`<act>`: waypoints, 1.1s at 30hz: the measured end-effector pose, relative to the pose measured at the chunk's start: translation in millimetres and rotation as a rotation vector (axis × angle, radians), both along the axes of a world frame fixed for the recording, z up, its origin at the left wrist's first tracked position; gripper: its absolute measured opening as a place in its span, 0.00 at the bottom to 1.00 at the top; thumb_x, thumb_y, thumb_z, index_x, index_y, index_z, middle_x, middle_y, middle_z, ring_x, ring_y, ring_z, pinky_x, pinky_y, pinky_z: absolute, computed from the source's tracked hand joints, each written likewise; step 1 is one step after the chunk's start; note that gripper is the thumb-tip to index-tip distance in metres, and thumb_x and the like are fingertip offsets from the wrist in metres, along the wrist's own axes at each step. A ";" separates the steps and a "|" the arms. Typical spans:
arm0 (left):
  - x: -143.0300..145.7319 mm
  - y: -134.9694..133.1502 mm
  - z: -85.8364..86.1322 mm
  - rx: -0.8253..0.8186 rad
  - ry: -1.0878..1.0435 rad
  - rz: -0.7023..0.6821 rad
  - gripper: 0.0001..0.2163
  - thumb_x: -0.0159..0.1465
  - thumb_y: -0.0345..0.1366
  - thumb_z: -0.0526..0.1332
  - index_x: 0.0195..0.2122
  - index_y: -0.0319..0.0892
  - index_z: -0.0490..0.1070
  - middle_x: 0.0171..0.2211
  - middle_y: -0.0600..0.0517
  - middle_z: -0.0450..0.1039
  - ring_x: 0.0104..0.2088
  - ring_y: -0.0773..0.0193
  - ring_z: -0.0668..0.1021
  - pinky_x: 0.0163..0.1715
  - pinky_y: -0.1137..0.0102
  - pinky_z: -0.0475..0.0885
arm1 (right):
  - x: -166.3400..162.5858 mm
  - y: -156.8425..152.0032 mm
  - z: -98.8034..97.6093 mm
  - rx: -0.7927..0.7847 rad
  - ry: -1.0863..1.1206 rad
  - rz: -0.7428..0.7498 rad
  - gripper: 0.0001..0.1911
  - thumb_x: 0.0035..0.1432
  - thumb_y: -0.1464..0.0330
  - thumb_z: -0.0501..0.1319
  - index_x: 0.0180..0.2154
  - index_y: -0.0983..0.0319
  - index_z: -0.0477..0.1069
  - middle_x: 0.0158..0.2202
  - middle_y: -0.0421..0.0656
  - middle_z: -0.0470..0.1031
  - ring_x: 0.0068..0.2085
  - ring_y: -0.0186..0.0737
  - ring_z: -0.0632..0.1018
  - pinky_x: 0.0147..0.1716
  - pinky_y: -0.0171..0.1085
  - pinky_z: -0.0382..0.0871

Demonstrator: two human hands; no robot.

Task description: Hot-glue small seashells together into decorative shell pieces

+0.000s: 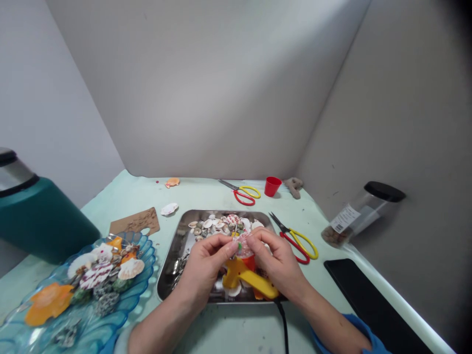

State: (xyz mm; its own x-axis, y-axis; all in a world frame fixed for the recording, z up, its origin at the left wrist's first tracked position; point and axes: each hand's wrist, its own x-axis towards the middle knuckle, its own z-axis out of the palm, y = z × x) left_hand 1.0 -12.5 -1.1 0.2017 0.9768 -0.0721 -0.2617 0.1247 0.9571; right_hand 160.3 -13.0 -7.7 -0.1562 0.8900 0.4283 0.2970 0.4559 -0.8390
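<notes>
My left hand (208, 258) and my right hand (276, 258) meet over the metal tray (167, 268), fingertips pinched on a small pink-and-white piece that looks like a shell (244, 246). A bit of green shows beside my left thumb; what it belongs to I cannot make out. Just below my fingers lies a yellow glue gun (254, 281), its black cord running toward me over the tray's front edge. Something orange-red (250, 262) shows between the glue gun and the held piece. Small shells (212, 225) are heaped at the tray's back.
Left stand a blue scalloped dish (142, 287) of shells and a teal bottle (47, 216). Scissors (295, 238) lie right of the tray, more scissors (241, 191) behind it. A red cup (272, 187), a brown card (136, 222), a clear jar (356, 221) and a black slab (368, 300) surround it.
</notes>
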 end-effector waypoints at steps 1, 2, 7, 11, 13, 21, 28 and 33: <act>0.1 -0.1 0.1 -0.001 0.002 0.006 0.07 0.53 0.38 0.66 0.24 0.40 0.75 0.23 0.55 0.72 0.26 0.69 0.70 0.29 0.75 0.64 | -0.1 0.3 0.4 -0.001 -0.001 0.005 0.15 0.64 0.66 0.53 0.24 0.61 0.63 0.26 0.39 0.66 0.31 0.37 0.69 0.32 0.36 0.62; 0.3 -0.2 0.1 -0.002 0.000 0.008 0.07 0.53 0.38 0.66 0.24 0.40 0.75 0.23 0.55 0.72 0.26 0.69 0.70 0.29 0.75 0.64 | -0.2 0.7 0.6 -0.001 -0.003 0.008 0.15 0.64 0.66 0.53 0.24 0.61 0.63 0.26 0.39 0.66 0.30 0.37 0.69 0.32 0.36 0.62; 0.3 0.3 -1.0 -0.009 -0.030 -0.009 0.07 0.53 0.38 0.66 0.24 0.39 0.75 0.24 0.53 0.73 0.27 0.68 0.71 0.31 0.74 0.65 | 0.5 1.4 -0.6 -0.014 -0.015 -0.004 0.15 0.63 0.65 0.53 0.24 0.61 0.64 0.26 0.39 0.66 0.30 0.37 0.69 0.32 0.36 0.62; 0.0 2.0 -2.9 -0.045 -0.019 -0.012 0.08 0.53 0.39 0.66 0.30 0.39 0.77 0.26 0.52 0.75 0.30 0.66 0.72 0.33 0.73 0.66 | 0.9 0.8 -1.4 -0.046 0.016 -0.017 0.16 0.63 0.65 0.54 0.23 0.61 0.65 0.25 0.39 0.66 0.29 0.36 0.69 0.31 0.35 0.63; 0.2 2.9 -3.7 -0.061 -0.019 -0.006 0.09 0.54 0.39 0.66 0.34 0.40 0.77 0.28 0.52 0.76 0.32 0.65 0.73 0.34 0.73 0.66 | 0.5 0.7 -0.5 -0.050 0.025 -0.003 0.15 0.62 0.65 0.55 0.24 0.62 0.66 0.25 0.39 0.66 0.29 0.37 0.69 0.31 0.35 0.63; -0.4 3.2 -3.2 -0.055 -0.100 0.070 0.08 0.53 0.38 0.67 0.29 0.39 0.76 0.26 0.52 0.74 0.30 0.66 0.72 0.34 0.73 0.66 | -1.9 0.0 3.3 -0.013 -0.005 0.041 0.13 0.59 0.66 0.58 0.23 0.61 0.67 0.27 0.41 0.71 0.31 0.39 0.72 0.34 0.37 0.65; -2.5 1.2 -1.0 0.026 -0.032 0.031 0.07 0.54 0.38 0.66 0.26 0.39 0.74 0.25 0.53 0.73 0.28 0.67 0.72 0.32 0.73 0.66 | -1.5 -2.3 4.1 0.019 -0.025 0.011 0.03 0.58 0.68 0.60 0.31 0.60 0.69 0.30 0.40 0.71 0.34 0.38 0.72 0.35 0.36 0.65; -0.3 0.2 2.5 0.021 0.015 0.010 0.08 0.52 0.39 0.67 0.28 0.39 0.75 0.25 0.53 0.73 0.29 0.66 0.72 0.30 0.74 0.66 | -2.2 -2.3 4.6 0.044 -0.034 0.064 0.07 0.59 0.70 0.57 0.28 0.60 0.66 0.28 0.39 0.68 0.32 0.37 0.72 0.34 0.35 0.64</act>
